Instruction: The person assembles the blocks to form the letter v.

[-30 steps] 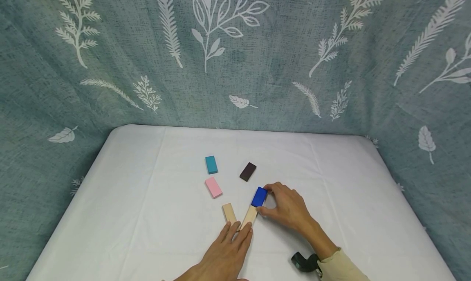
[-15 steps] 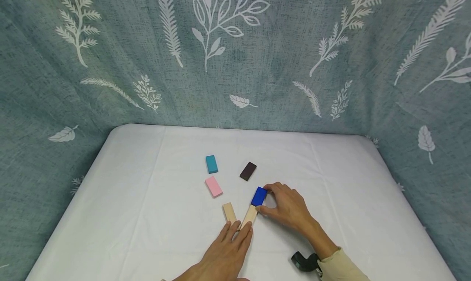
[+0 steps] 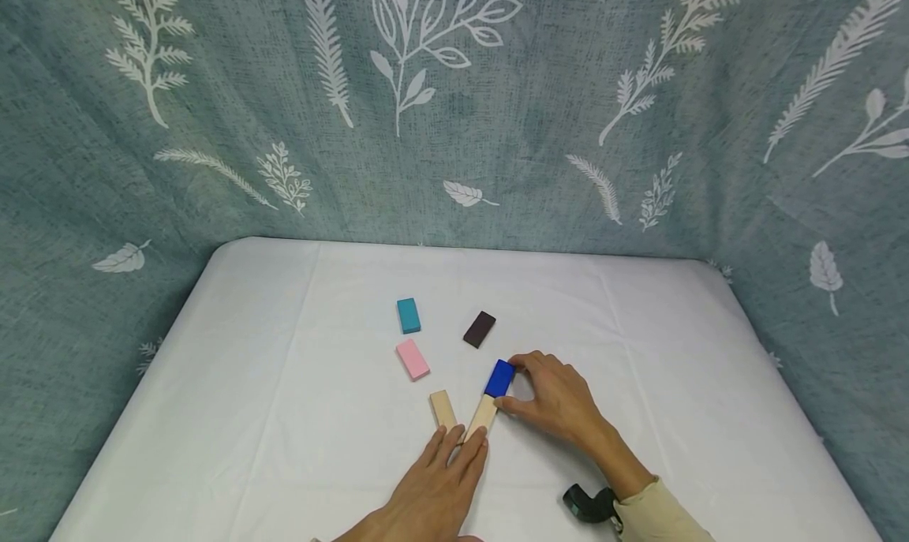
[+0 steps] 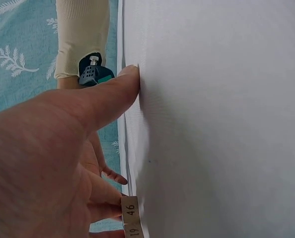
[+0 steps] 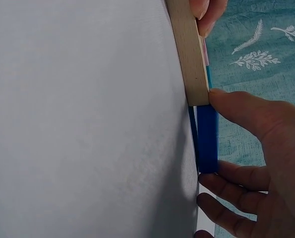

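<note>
Two plain wooden blocks lie on the white cloth in a V: the left one [image 3: 442,408] and the right one [image 3: 480,417]. The outstretched fingers of my left hand [image 3: 436,483] rest on their near ends and partly cover them. A blue block [image 3: 500,378] adjoins the far end of the right wooden block, in line with it. My right hand [image 3: 557,396] pinches the blue block lengthwise, fingertips at its far end and thumb by the joint with the wood. In the left wrist view, printed numbers mark the wooden block ends [image 4: 130,209].
Beyond the hands lie a pink block [image 3: 413,360], a teal block [image 3: 408,315] and a dark brown block [image 3: 479,330]. A black device [image 3: 589,504] sits at the right wrist. A leaf-patterned curtain [image 3: 525,171] hangs behind the table [image 3: 319,424].
</note>
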Available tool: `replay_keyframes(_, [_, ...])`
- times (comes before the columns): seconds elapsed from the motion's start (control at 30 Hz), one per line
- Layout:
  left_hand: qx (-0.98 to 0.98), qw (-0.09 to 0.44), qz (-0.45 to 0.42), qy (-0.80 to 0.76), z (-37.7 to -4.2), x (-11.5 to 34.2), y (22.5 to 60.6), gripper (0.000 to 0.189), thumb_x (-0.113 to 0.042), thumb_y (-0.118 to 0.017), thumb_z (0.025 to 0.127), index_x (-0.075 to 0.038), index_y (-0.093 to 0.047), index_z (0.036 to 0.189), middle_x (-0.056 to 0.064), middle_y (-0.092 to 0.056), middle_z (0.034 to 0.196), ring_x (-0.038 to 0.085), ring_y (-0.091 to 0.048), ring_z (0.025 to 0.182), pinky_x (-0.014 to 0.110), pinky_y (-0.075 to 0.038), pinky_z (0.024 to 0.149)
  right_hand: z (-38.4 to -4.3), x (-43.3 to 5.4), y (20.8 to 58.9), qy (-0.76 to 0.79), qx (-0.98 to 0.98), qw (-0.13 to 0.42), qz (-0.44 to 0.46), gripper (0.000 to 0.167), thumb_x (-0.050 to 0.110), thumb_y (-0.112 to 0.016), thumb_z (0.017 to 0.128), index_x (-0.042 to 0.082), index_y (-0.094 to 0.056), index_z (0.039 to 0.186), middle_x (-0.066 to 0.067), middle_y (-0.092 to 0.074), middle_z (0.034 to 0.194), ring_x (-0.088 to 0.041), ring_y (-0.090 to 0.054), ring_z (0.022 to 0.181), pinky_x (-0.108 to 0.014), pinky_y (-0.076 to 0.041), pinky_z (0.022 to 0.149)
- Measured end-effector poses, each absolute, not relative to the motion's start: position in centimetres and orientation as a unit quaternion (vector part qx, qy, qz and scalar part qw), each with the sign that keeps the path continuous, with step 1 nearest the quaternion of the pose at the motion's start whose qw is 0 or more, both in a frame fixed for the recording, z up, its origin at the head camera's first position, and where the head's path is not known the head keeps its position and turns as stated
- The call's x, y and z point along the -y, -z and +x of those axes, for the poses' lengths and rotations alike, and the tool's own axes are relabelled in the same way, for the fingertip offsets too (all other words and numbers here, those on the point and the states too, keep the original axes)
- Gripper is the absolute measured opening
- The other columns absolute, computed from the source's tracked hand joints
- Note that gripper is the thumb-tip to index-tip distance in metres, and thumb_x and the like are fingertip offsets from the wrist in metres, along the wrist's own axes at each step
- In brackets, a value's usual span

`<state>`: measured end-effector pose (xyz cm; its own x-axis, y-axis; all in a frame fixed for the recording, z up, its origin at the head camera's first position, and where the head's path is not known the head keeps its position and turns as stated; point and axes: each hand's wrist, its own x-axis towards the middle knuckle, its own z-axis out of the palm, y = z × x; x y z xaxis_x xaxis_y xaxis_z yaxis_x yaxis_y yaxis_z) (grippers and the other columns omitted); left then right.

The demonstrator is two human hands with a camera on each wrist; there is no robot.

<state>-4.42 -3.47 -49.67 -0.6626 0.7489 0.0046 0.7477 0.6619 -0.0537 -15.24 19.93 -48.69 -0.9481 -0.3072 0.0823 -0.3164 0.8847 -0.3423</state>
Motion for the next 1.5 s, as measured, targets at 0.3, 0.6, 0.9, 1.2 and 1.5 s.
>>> replay_keyframes(0.3, [0.912, 0.015, -0.411, -0.018, -4.43, 3.53, 49.7, 0.111, -0.083, -0.052, 0.081, 0.0, -0.038, 0.153, 0.015, -0.031, 0.161, 0.035, -0.033, 0.145, 0.048, -0.031, 0.116, -15.16, -19.78, 48.71, -0.174, 0.971, 0.018, 0.163, 0.066, 0.054, -0.08, 0.08, 0.011, -0.067, 0.128, -0.006, -0.067, 0.125, -0.028, -0.062, 0.114, -0.052, -0.049, 0.091])
replay_keyframes(0.6, [0.912, 0.023, -0.409, -0.018, -4.49, 3.63, 49.76, 0.112, -0.088, -0.04, 0.082, -0.001, -0.039, 0.153, 0.014, -0.033, 0.16, 0.034, -0.033, 0.144, 0.048, -0.031, 0.116, -15.16, -19.76, 48.72, -0.169, 0.972, 0.019, 0.162, 0.065, 0.054, -0.079, 0.08, 0.011, -0.067, 0.128, -0.005, -0.067, 0.125, -0.028, -0.062, 0.114, -0.052, -0.049, 0.092])
replay_keyframes(0.9, [0.913, 0.03, -0.407, -0.016, -4.56, 3.69, 49.75, 0.111, -0.088, -0.038, 0.083, -0.001, -0.04, 0.152, 0.014, -0.034, 0.159, 0.033, -0.034, 0.143, 0.048, -0.031, 0.115, -15.2, -19.7, 48.6, -0.168, 0.972, 0.017, 0.161, 0.064, 0.053, -0.079, 0.081, 0.011, -0.067, 0.127, -0.005, -0.067, 0.124, -0.027, -0.062, 0.113, -0.051, -0.049, 0.091])
replay_keyframes(1.2, [0.913, 0.024, -0.406, -0.017, -4.52, 3.69, 49.74, 0.111, -0.089, -0.036, 0.083, -0.001, -0.04, 0.152, 0.014, -0.034, 0.16, 0.034, -0.035, 0.144, 0.048, -0.032, 0.115, -15.16, -19.67, 48.58, -0.168, 0.972, 0.019, 0.161, 0.064, 0.052, -0.08, 0.08, 0.01, -0.067, 0.127, -0.006, -0.067, 0.124, -0.028, -0.062, 0.114, -0.052, -0.049, 0.091])
replay_keyframes(1.5, [0.912, 0.039, -0.408, -0.016, -4.48, 3.65, 49.76, 0.11, -0.087, -0.04, 0.083, -0.001, -0.041, 0.152, 0.014, -0.035, 0.159, 0.034, -0.036, 0.142, 0.048, -0.034, 0.114, -15.18, -19.67, 48.54, -0.17, 0.972, 0.018, 0.16, 0.063, 0.052, -0.08, 0.08, 0.011, -0.067, 0.126, -0.006, -0.068, 0.123, -0.029, -0.063, 0.112, -0.052, -0.051, 0.089])
